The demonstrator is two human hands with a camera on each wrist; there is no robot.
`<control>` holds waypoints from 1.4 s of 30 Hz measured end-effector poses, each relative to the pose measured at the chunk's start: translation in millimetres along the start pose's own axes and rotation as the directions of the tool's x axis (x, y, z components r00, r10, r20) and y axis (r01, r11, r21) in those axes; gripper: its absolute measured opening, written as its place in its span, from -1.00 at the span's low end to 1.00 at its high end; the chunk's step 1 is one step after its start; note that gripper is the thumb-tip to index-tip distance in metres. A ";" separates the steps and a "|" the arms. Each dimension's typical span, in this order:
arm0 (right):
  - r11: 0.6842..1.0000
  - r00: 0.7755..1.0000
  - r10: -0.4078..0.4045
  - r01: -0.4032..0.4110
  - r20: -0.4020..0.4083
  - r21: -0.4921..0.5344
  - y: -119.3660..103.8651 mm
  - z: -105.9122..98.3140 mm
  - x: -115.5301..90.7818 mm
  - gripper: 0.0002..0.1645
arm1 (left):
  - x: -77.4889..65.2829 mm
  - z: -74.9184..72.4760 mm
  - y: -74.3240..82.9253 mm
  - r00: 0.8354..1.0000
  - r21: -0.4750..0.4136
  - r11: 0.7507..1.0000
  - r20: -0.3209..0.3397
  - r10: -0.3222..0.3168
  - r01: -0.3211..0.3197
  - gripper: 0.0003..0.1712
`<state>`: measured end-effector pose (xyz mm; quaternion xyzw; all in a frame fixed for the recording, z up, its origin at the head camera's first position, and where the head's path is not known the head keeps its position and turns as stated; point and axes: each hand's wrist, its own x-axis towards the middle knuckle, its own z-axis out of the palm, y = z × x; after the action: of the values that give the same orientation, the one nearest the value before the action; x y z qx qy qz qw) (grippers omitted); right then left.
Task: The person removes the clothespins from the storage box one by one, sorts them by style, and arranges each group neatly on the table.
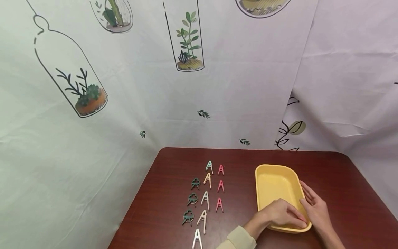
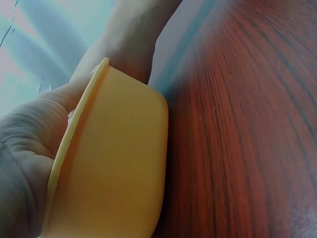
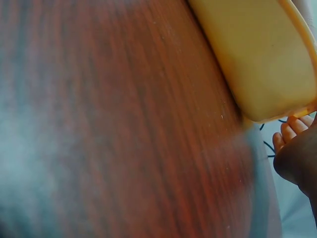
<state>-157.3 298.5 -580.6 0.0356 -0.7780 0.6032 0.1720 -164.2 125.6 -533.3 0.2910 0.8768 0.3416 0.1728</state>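
A yellow plastic tray (image 1: 275,183) with rounded corners stands on the right part of the table. My left hand (image 1: 281,214) reaches over its near side, fingers bent down into the near right corner; I cannot tell whether they hold anything. In the left wrist view the left palm (image 2: 25,148) lies close along the tray's rim (image 2: 74,124). My right hand (image 1: 317,209) grips the right edge, thumb over the rim and fingers along the outer wall. Its bare forearm comes from the lower right.
Left of the tray lie rows of small clips: red clothespins (image 1: 220,186), pale clothespins (image 1: 205,200) and dark green ring-shaped clips (image 1: 192,199). All rest on the dark red wooden table (image 1: 236,193). White cloth (image 1: 236,103) printed with plants hangs behind and beside it.
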 end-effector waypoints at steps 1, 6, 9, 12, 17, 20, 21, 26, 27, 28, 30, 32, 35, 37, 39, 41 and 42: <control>1.000 1.000 0.000 0.000 0.001 -0.001 0.1 0.1 0.1 -0.34 | -0.2 0.6 0.3 1.000 -0.003 1.000 -0.013 -0.006 0.006 -0.93; 1.000 1.000 0.005 -0.005 0.005 0.002 -0.1 0.4 0.2 -0.34 | -1.7 2.0 1.0 0.997 -0.043 0.999 -0.075 -0.024 0.021 -0.93; 1.000 1.000 0.002 -0.002 0.005 -0.003 -0.9 0.7 0.5 -0.34 | -2.2 1.8 1.2 0.994 -0.088 0.996 -0.109 -0.018 0.008 -0.96; 1.000 1.000 0.005 -0.005 0.004 -0.027 -1.5 0.8 0.7 -0.34 | -2.4 1.2 1.2 0.991 -0.135 0.991 -0.135 -0.003 -0.016 -0.98; 0.999 1.000 0.024 -0.024 0.011 -0.033 -2.0 0.4 0.4 -0.32 | -1.8 0.1 -0.3 0.990 -0.281 0.959 -0.144 -0.008 -0.033 -0.91; 0.999 0.999 0.033 -0.032 0.016 -0.033 -2.7 0.0 0.4 -0.32 | -1.6 0.1 -1.1 0.987 -0.382 0.924 -0.153 -0.042 -0.020 -0.90; 0.999 0.999 0.035 -0.035 0.015 -0.038 -2.8 -0.1 0.3 -0.31 | -1.5 0.1 -1.4 0.986 -0.405 0.914 -0.160 -0.054 -0.015 -0.89; 0.998 0.999 0.044 -0.044 0.011 -0.043 -2.2 0.3 -0.2 -0.31 | -1.6 0.3 -2.2 0.976 -0.473 0.881 -0.200 -0.080 -0.025 -0.85; 0.998 0.999 0.039 -0.039 0.011 -0.042 -1.6 0.4 -0.2 -0.31 | -1.8 0.4 -2.4 0.975 -0.485 0.874 -0.208 -0.078 -0.034 -0.83; 0.999 0.999 0.032 -0.031 0.011 -0.039 -1.2 0.5 0.0 -0.31 | -1.9 0.4 -2.5 0.974 -0.501 0.864 -0.216 -0.074 -0.046 -0.82; 0.999 1.000 0.012 -0.012 0.013 -0.030 -0.4 0.4 0.1 -0.30 | -1.9 0.7 -2.8 0.971 -0.528 0.846 -0.230 -0.063 -0.071 -0.80; 1.000 1.000 -0.002 0.003 0.014 -0.019 0.4 0.2 0.1 -0.30 | -1.7 1.3 -3.5 0.970 -0.549 0.830 -0.240 -0.047 -0.096 -0.79; 1.000 1.000 -0.020 0.020 0.014 0.007 1.2 0.0 -0.5 -0.30 | -1.0 2.3 -4.4 0.966 -0.578 0.805 -0.257 -0.026 -0.133 -0.80; 0.999 1.000 -0.025 0.025 0.015 0.036 1.7 0.2 -0.7 -0.32 | -0.5 2.9 -4.9 0.960 -0.605 0.782 -0.277 -0.026 -0.153 -0.82; 0.999 1.000 -0.025 0.024 0.012 0.048 1.7 0.6 -0.6 -0.33 | -0.3 3.0 -4.8 0.946 -0.612 0.771 -0.322 -0.041 -0.175 -0.82; 0.998 1.000 -0.018 0.018 0.010 0.060 1.2 1.0 -0.1 -0.35 | 0.0 2.8 -4.7 0.928 -0.619 0.761 -0.367 -0.061 -0.195 -0.82; 0.998 1.000 -0.015 0.014 0.010 0.061 0.8 1.2 0.2 -0.35 | 0.1 2.7 -4.6 0.917 -0.614 0.762 -0.392 -0.068 -0.207 -0.80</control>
<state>-158.0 297.7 -581.4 0.0497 -0.7598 0.6253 0.1711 -164.8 124.3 -538.5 0.1726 0.7103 0.6788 0.0702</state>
